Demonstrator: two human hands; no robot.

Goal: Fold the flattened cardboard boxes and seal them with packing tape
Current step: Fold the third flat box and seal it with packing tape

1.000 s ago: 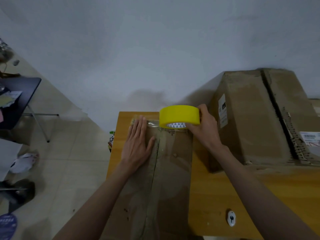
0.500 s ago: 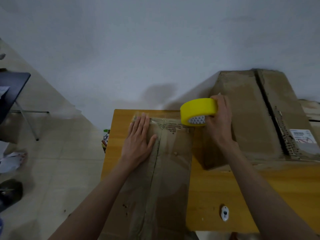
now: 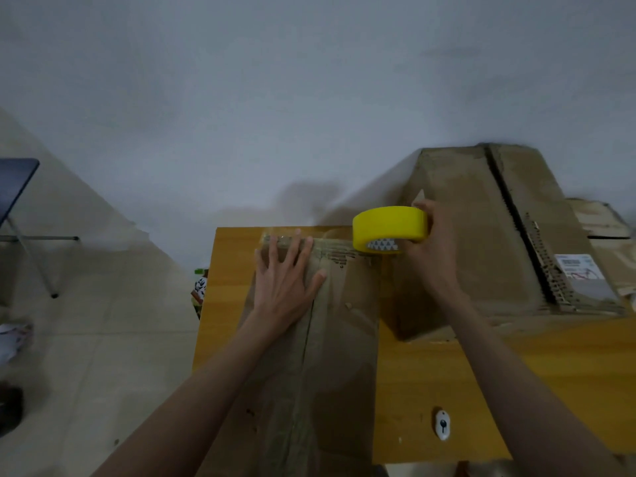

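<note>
Head cam: a long cardboard box [image 3: 330, 339] is laid along the wooden table [image 3: 430, 390], centre-bottom of frame. It's pressed flat near its far end by the left hand [image 3: 285, 287], fingers spread wide. A yellow tape roll [image 3: 389, 227] is gripped by the right hand [image 3: 433, 249] at the box's far right corner. A bigger cardboard box [image 3: 481, 235] is seen at the right.

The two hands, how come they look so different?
The left hand lies flat with fingers spread, pressing down on the cardboard box; the right hand is curled in a grip round the yellow tape roll. The left hand rests on the box top, left of its middle seam; the right hand is raised at the box's far right corner. Both are bare and work on the same box.
</note>
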